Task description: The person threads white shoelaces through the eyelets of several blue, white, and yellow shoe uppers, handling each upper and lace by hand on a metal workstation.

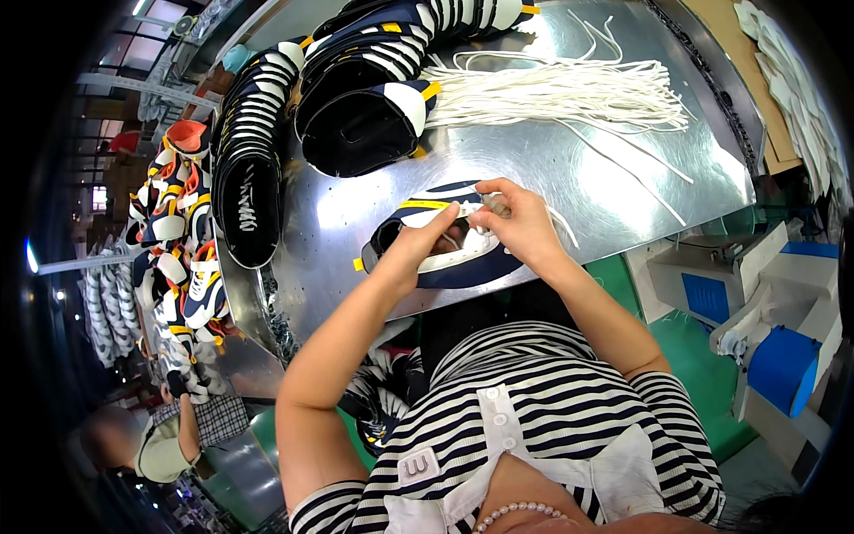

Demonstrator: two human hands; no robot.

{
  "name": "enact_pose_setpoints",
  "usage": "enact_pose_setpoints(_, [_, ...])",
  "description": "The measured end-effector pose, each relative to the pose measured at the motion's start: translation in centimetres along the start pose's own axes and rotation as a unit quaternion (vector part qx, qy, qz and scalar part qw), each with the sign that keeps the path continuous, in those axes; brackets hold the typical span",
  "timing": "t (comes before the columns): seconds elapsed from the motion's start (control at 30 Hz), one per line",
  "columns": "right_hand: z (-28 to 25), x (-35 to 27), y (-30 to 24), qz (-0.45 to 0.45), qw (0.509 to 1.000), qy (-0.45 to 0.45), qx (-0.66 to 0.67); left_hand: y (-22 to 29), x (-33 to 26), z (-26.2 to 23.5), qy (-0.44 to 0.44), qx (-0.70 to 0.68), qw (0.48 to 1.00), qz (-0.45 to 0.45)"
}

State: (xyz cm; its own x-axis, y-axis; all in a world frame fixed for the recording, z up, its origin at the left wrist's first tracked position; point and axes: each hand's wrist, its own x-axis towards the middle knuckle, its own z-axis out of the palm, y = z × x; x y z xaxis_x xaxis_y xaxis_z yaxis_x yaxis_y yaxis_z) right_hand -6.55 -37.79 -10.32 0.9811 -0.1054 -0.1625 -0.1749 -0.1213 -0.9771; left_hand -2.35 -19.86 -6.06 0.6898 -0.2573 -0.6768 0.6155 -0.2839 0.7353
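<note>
A navy, white and yellow shoe upper (471, 270) lies on its side on the metal table in front of me. My left hand (420, 246) grips its near side, the thumb pressed by the lacing opening and the other fingers partly hidden inside. My right hand (523, 221) is closed in a pinch over the eyelet edge, fingertips close to the left thumb. Beige covers wrap some of its fingers. A white shoelace (563, 228) runs out from behind the right hand; its part at the fingertips is mostly hidden.
Beyond my hands, a bundle of white shoelaces (569, 93) lies across the metal table (338, 214). Stacked shoe uppers (360, 129) and a nested row (249, 200) stand at the left. Colourful shoes (182, 222) hang or pile beyond the table. Another person (165, 445) works at lower left.
</note>
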Motion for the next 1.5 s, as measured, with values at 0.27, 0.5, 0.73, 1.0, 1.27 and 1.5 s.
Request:
enact_pose_setpoints(0.27, [0.0,-1.3,-1.6,-0.036,0.991,-0.002,-0.131,-2.4,-1.3,2.9,0.174,0.019,0.959,0.221])
enact_pose_setpoints(0.5, [-1.9,-3.1,-1.7,-0.097,0.992,-0.036,-0.067,-3.3,-1.7,2.7,0.179,0.033,0.949,0.259])
enact_pose_setpoints(0.73, [-2.9,-2.7,-2.1,-0.108,0.984,-0.063,-0.131,-3.1,-1.9,2.7,0.153,0.032,0.952,0.262])
enact_pose_setpoints(1.0, [-1.1,-2.1,-2.6,-0.167,0.941,-0.069,-0.286,-3.9,-2.7,2.7,0.116,0.077,0.94,0.312])
enact_pose_setpoints(1.27, [0.8,-1.5,-3.5,-0.194,0.89,-0.097,-0.402,-3.6,-2.7,2.4,0.111,0.003,0.968,0.227])
enact_pose_setpoints(1.5, [-1.8,0.8,-3.3,-0.209,0.941,0.006,-0.264,-1.7,-2.4,1.6,0.083,-0.084,0.985,0.126])
